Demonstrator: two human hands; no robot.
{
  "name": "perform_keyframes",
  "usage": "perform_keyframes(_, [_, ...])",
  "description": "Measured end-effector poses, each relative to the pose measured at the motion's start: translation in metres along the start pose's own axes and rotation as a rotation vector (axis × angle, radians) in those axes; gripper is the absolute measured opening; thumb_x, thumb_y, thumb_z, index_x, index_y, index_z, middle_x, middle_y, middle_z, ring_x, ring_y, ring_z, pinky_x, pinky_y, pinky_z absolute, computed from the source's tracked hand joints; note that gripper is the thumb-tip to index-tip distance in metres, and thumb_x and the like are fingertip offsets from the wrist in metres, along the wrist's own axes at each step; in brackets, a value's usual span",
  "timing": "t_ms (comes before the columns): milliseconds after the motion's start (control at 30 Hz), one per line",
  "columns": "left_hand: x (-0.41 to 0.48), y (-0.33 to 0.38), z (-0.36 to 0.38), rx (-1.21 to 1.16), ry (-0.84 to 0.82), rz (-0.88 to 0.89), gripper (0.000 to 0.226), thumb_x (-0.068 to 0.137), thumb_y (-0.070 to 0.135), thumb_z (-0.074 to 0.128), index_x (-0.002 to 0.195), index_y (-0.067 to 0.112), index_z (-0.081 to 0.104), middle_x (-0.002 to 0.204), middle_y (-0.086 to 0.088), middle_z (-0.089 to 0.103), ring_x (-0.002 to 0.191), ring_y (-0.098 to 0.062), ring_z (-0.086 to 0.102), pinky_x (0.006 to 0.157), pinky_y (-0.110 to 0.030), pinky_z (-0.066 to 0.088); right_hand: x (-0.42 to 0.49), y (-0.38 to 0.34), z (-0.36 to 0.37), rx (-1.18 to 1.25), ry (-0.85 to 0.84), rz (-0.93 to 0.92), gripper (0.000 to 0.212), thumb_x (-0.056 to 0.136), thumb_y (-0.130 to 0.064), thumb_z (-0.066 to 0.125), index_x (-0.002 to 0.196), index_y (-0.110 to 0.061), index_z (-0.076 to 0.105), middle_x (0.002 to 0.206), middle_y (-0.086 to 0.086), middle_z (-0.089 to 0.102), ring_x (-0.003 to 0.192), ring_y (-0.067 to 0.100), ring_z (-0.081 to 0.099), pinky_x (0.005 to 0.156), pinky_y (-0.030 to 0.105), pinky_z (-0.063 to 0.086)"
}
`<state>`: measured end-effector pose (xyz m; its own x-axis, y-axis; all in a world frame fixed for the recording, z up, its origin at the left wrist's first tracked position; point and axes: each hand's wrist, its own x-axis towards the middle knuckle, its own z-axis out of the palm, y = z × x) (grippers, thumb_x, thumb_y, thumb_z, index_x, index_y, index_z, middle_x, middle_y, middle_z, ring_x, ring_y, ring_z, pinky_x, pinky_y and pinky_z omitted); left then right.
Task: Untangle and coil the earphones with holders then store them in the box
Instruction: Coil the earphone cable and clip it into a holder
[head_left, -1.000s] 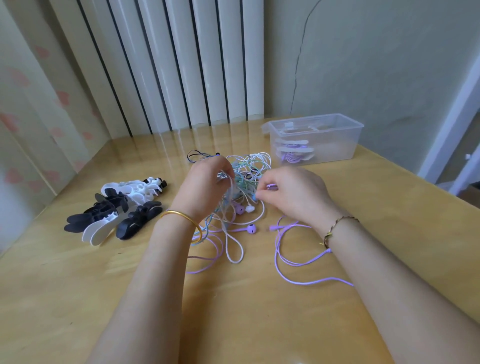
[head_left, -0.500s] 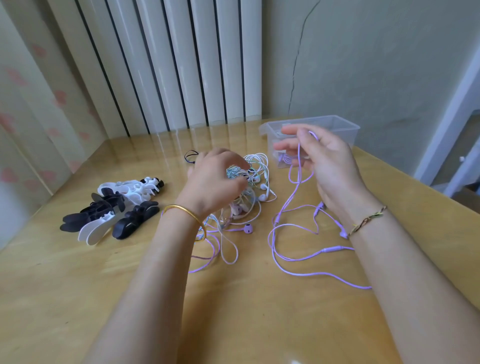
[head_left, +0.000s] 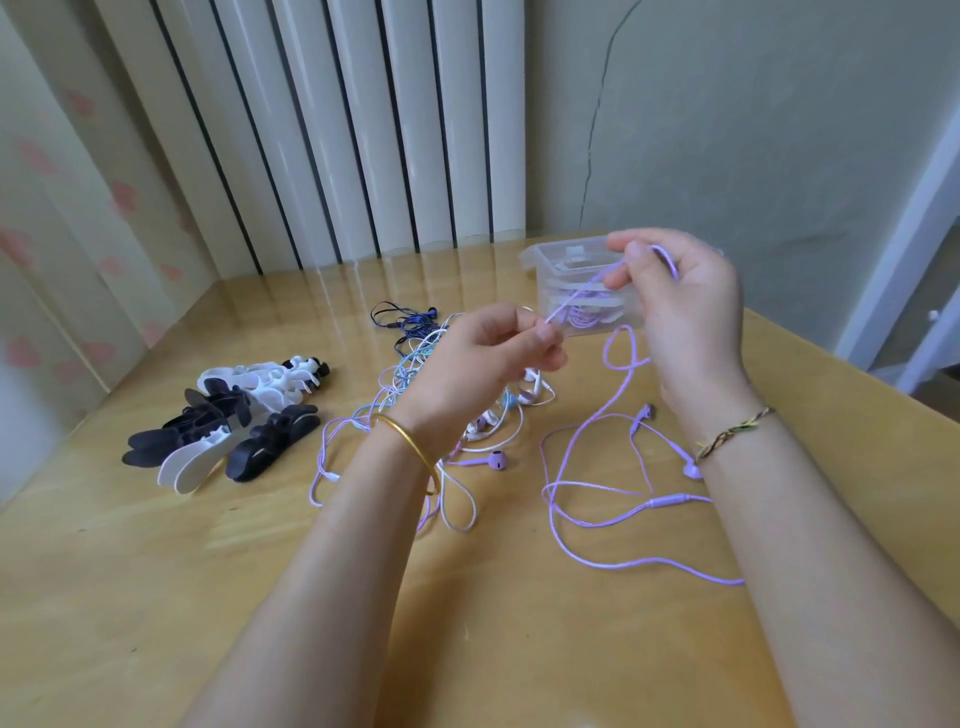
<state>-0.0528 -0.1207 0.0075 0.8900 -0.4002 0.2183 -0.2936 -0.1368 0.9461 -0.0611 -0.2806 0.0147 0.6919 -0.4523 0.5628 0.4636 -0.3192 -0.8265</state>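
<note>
Fingers (head_left: 621, 257) of the right hand (head_left: 685, 312) are curled round a run of lilac cable, held up in front of the box (head_left: 537, 257). Thumb & forefinger of the left hand (head_left: 483, 364) pinch the same cable a bit lower, so a short stretch runs taut btw the two hands. Both hands grip it.

Head view, the only one: the purple earphones (head_left: 670, 500) hang from the hands & trail in loose loops over the table (head_left: 156, 597) on the right side. Inline remote & both buds lie near the right wrist. The set looks free of the tangle (head_left: 400, 384), which sits under and behind the left hand: white, pale blue, more lilac, w/ a dark blue set (head_left: 405, 322) at the far edge. Can't tell for sure whether a loop is caught in there.

The holders (head_left: 234, 415), black & white, are piled well left of the tangle, untouched. The box is clear plastic, far right, w/ at least one wound set inside.

Step, I'd say: untangling of this set is about done, and the cable is being straightened before coiling. Next move prob. needs one hand to let go & fetch a holder, then wind the cable on evenly from one end. The loops on the table mustn't knot or snag the pile. Several sets left, so the task looks early-to-mid.
</note>
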Motion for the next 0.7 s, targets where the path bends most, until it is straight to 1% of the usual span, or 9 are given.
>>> perform_keyframes(67, [-0.003, 0.003, 0.0, -0.12, -0.034, -0.036, 0.018, 0.097, 0.011, 0.05, 0.083, 0.01, 0.061, 0.066, -0.002, 0.055, 0.06, -0.015, 0.061, 0.067, -0.029, 0.05, 0.001, 0.01, -0.006, -0.346, -0.026, 0.058, 0.021, 0.089, -0.013, 0.052, 0.094, -0.023, 0.07, 0.082, -0.005, 0.067, 0.08, 0.005, 0.063, 0.072, 0.027, 0.049])
perform_keyframes(133, [-0.003, 0.006, 0.001, -0.126, -0.027, -0.059, 0.019, 0.096, 0.01, 0.05, 0.082, 0.008, 0.063, 0.061, -0.002, 0.045, 0.047, -0.013, 0.049, 0.052, -0.026, 0.048, -0.006, 0.011, -0.009, -0.693, -0.138, 0.02, 0.028, 0.083, -0.013, 0.053, 0.1, -0.029, 0.07, 0.101, -0.005, 0.067, 0.101, 0.021, 0.058, 0.084, 0.035, 0.047])
perform_keyframes(167, [-0.003, 0.007, 0.002, -0.09, -0.017, -0.067, 0.019, 0.096, 0.01, 0.051, 0.081, 0.008, 0.064, 0.059, -0.001, 0.042, 0.043, -0.011, 0.043, 0.046, -0.023, 0.044, -0.009, 0.009, -0.008, -0.695, -0.18, -0.052, 0.031, 0.081, -0.012, 0.053, 0.102, -0.028, 0.07, 0.104, -0.005, 0.067, 0.106, 0.021, 0.055, 0.09, 0.034, 0.044])
perform_keyframes(233, [-0.002, 0.006, 0.004, -0.058, -0.002, -0.074, 0.02, 0.095, 0.011, 0.052, 0.08, 0.008, 0.065, 0.056, 0.001, 0.039, 0.041, -0.008, 0.035, 0.04, -0.019, 0.036, -0.016, -0.002, -0.005, -0.423, -0.269, -0.075, 0.027, 0.083, -0.014, 0.052, 0.099, -0.026, 0.071, 0.096, -0.006, 0.069, 0.102, 0.011, 0.057, 0.091, 0.026, 0.043])
perform_keyframes(300, [-0.002, 0.005, 0.004, -0.092, 0.023, -0.076, 0.021, 0.095, 0.01, 0.052, 0.078, 0.008, 0.063, 0.058, -0.001, 0.036, 0.042, -0.008, 0.031, 0.039, -0.018, 0.034, -0.021, -0.008, 0.0, -0.238, -0.41, -0.014, 0.016, 0.089, -0.016, 0.054, 0.093, -0.024, 0.068, 0.077, -0.007, 0.07, 0.081, 0.006, 0.062, 0.077, 0.023, 0.046])
perform_keyframes(367, [-0.002, 0.003, 0.003, -0.127, 0.052, -0.076, 0.023, 0.095, 0.01, 0.053, 0.075, 0.01, 0.062, 0.061, -0.003, 0.037, 0.044, -0.009, 0.032, 0.041, -0.019, 0.034, -0.023, -0.005, 0.002, -0.288, -0.493, -0.035, 0.01, 0.092, -0.017, 0.055, 0.09, -0.018, 0.064, 0.064, -0.005, 0.063, 0.06, 0.006, 0.057, 0.063, 0.026, 0.045])
perform_keyframes(467, [0.0, 0.0, 0.0, -0.141, 0.011, -0.075, 0.021, 0.095, 0.011, 0.051, 0.08, 0.01, 0.066, 0.06, 0.001, 0.046, 0.047, -0.009, 0.039, 0.049, -0.02, 0.036, -0.02, 0.002, 0.002, -0.253, -0.354, -0.076, 0.01, 0.091, -0.014, 0.056, 0.084, -0.014, 0.063, 0.066, -0.011, 0.056, 0.061, 0.002, 0.05, 0.063, 0.025, 0.045])
perform_keyframes(567, [-0.001, 0.0, -0.001, -0.193, -0.099, -0.11, 0.021, 0.097, 0.01, 0.046, 0.089, 0.008, 0.065, 0.062, 0.005, 0.055, 0.053, -0.008, 0.049, 0.056, -0.016, 0.043, -0.015, 0.006, 0.0, -0.224, -0.163, -0.131, 0.012, 0.091, -0.013, 0.056, 0.082, -0.017, 0.062, 0.073, -0.014, 0.058, 0.069, 0.0, 0.051, 0.066, 0.012, 0.039])
perform_keyframes(700, [-0.003, 0.003, 0.0, -0.336, -0.202, -0.174, 0.02, 0.097, 0.007, 0.044, 0.095, 0.006, 0.064, 0.064, 0.006, 0.06, 0.056, -0.005, 0.055, 0.066, -0.019, 0.049, -0.013, 0.011, 0.0, -0.2, -0.093, -0.11, 0.011, 0.091, -0.012, 0.056, 0.083, -0.017, 0.063, 0.072, -0.016, 0.058, 0.065, -0.01, 0.051, 0.064, 0.007, 0.037])
